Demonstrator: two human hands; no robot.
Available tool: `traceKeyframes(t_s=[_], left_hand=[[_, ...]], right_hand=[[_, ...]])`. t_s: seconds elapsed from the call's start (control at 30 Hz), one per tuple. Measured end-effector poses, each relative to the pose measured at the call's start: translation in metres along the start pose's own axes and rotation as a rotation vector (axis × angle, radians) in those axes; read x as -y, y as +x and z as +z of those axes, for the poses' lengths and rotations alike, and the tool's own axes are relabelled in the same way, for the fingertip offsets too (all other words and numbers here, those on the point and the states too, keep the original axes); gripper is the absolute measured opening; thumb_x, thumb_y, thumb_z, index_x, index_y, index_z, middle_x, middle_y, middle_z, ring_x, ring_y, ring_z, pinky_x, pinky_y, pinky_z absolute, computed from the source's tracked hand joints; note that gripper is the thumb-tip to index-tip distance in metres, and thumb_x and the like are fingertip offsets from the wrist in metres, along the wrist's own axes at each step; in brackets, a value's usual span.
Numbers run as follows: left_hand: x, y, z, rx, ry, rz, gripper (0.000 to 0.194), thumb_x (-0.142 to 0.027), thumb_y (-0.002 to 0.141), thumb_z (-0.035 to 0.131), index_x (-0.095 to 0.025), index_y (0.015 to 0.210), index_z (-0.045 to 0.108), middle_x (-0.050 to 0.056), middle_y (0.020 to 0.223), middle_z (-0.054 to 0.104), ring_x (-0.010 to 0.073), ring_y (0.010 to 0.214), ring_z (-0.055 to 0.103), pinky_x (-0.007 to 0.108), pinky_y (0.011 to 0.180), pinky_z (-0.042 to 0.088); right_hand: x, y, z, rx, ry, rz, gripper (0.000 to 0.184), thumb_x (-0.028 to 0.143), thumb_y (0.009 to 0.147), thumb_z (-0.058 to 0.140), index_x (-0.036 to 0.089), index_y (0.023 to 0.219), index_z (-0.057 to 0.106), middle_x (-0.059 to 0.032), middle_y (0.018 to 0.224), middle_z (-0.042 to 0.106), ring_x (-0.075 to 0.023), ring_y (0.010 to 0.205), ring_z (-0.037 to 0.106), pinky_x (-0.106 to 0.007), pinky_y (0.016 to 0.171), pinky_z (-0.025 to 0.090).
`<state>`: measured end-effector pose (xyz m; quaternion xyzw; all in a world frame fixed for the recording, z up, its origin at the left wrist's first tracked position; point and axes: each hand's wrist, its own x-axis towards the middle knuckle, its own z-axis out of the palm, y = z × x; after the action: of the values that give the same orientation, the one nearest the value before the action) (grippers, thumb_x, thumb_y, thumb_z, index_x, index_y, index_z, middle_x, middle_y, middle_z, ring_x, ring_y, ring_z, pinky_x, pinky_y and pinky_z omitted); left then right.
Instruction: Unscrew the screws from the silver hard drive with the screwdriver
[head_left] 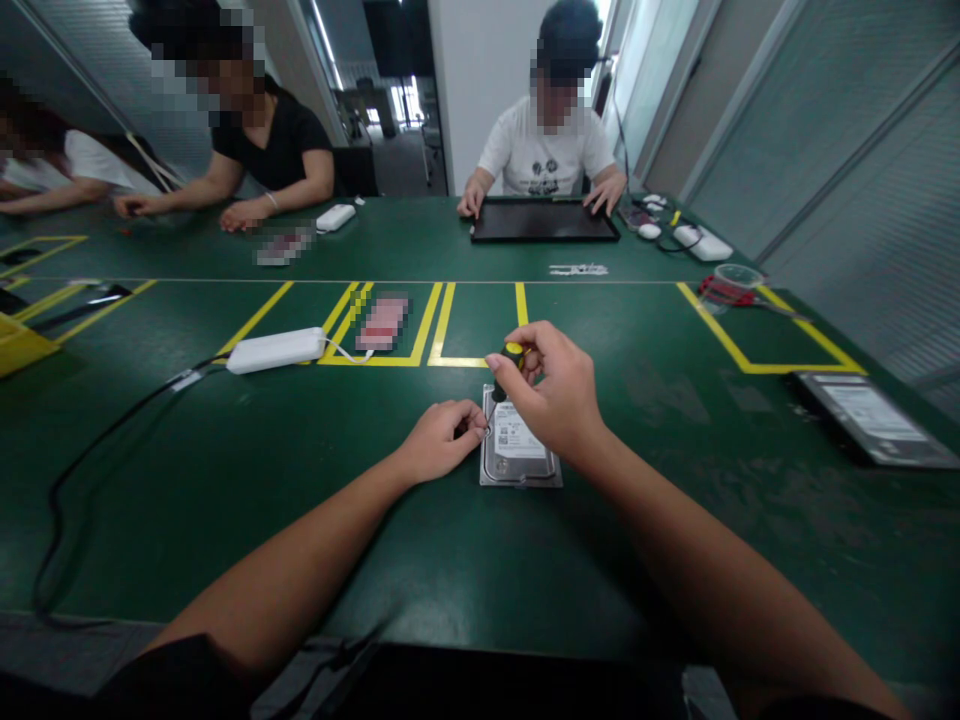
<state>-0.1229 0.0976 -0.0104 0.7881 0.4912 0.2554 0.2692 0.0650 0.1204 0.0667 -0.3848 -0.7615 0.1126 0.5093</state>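
Bare forearms [300,555] slant in over the green table [337,610] toward a hard drive [521,445], which lies label up on it. The right hand [559,385] grips a yellow-and-black screwdriver [513,354], its shaft slanting down to the drive's left edge. Beside that edge the left hand [442,440] curls, fingertips close to the shaft; whether they pinch anything I cannot tell. Beyond lie yellow tape outlines [431,330], with a white power strip [276,350] to the left and a larger label-bearing device [874,420] well right. Across the table, a person in a white T-shirt [551,150] touches a flat black panel [544,220].
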Motion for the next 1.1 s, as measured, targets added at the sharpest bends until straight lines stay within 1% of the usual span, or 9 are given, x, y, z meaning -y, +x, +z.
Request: traceKeyframes(t_s=[0.23, 0.43, 0.5, 0.57, 0.7, 0.77, 0.9, 1.1], left_hand=[[-0.0004, -0.0003, 0.0002, -0.005, -0.006, 0.001, 0.008, -0.024, 0.087, 0.056, -0.018, 0.084, 0.061, -0.001, 0.077, 0.063, 0.0153, 0.074, 0.055, 0.027, 0.069, 0.039], [0.0006, -0.0004, 0.0007, 0.000, 0.004, -0.017, 0.009, -0.025, 0.086, 0.056, -0.018, 0.085, 0.062, -0.001, 0.076, 0.061, 0.0151, 0.072, 0.054, 0.027, 0.067, 0.038], [0.0009, -0.0002, 0.0005, 0.002, 0.002, -0.019, 0.009, -0.025, 0.086, 0.056, -0.018, 0.085, 0.062, -0.001, 0.076, 0.061, 0.0151, 0.072, 0.054, 0.027, 0.067, 0.038], [0.0011, 0.0001, 0.0003, 0.004, -0.004, -0.015, 0.009, -0.025, 0.086, 0.056, -0.018, 0.085, 0.062, -0.001, 0.077, 0.062, 0.0152, 0.073, 0.055, 0.027, 0.068, 0.038], [0.0016, 0.0005, 0.0002, 0.005, -0.002, -0.006, 0.008, -0.025, 0.086, 0.056, -0.018, 0.085, 0.061, -0.001, 0.078, 0.063, 0.0156, 0.074, 0.055, 0.027, 0.070, 0.038], [0.0017, 0.0005, 0.0004, 0.003, -0.001, 0.001, 0.008, -0.025, 0.086, 0.056, -0.018, 0.084, 0.060, -0.001, 0.077, 0.062, 0.0155, 0.074, 0.055, 0.027, 0.070, 0.038], [0.0019, 0.0002, 0.0009, -0.002, -0.008, 0.009, 0.007, -0.025, 0.086, 0.056, -0.018, 0.084, 0.059, -0.002, 0.076, 0.061, 0.0153, 0.073, 0.055, 0.027, 0.069, 0.038], [0.0010, -0.0004, 0.0002, 0.006, -0.008, -0.006, 0.008, -0.025, 0.086, 0.056, -0.018, 0.086, 0.061, -0.001, 0.077, 0.061, 0.0152, 0.073, 0.054, 0.027, 0.068, 0.038]], right_hand=[[0.0001, 0.0002, -0.0013, 0.027, 0.013, -0.040, 0.017, 0.030, 0.088, 0.059, 0.017, 0.098, 0.061, 0.0011, 0.077, 0.060, -0.0094, 0.063, 0.051, -0.025, 0.064, 0.042], [-0.0010, 0.0008, -0.0011, 0.014, 0.005, -0.001, 0.019, 0.027, 0.088, 0.057, 0.015, 0.101, 0.063, 0.0000, 0.079, 0.061, -0.0092, 0.064, 0.052, -0.025, 0.064, 0.041], [-0.0002, 0.0010, -0.0017, 0.029, -0.011, 0.027, 0.020, 0.027, 0.087, 0.057, 0.015, 0.103, 0.063, 0.0003, 0.077, 0.060, -0.0091, 0.063, 0.051, -0.025, 0.064, 0.040], [0.0014, 0.0009, -0.0022, 0.068, 0.000, 0.070, 0.023, 0.027, 0.087, 0.057, 0.015, 0.105, 0.062, 0.0022, 0.072, 0.058, -0.0089, 0.059, 0.049, -0.026, 0.062, 0.039], [0.0043, 0.0001, -0.0022, 0.162, 0.093, 0.196, 0.025, 0.032, 0.086, 0.059, 0.018, 0.107, 0.060, 0.0057, 0.062, 0.051, -0.0085, 0.052, 0.046, -0.025, 0.057, 0.037], [0.0040, -0.0004, -0.0017, 0.202, 0.121, 0.238, 0.025, 0.034, 0.085, 0.059, 0.019, 0.105, 0.059, 0.0052, 0.064, 0.053, -0.0087, 0.054, 0.047, -0.026, 0.058, 0.036], [-0.0001, -0.0007, -0.0004, 0.258, 0.132, 0.277, 0.021, 0.036, 0.085, 0.060, 0.020, 0.098, 0.060, 0.0038, 0.069, 0.056, -0.0094, 0.058, 0.050, -0.026, 0.058, 0.035], [-0.0027, 0.0011, -0.0001, 0.288, 0.165, 0.333, 0.018, 0.035, 0.084, 0.060, 0.019, 0.093, 0.060, 0.0020, 0.072, 0.058, -0.0109, 0.061, 0.052, -0.027, 0.057, 0.035]])
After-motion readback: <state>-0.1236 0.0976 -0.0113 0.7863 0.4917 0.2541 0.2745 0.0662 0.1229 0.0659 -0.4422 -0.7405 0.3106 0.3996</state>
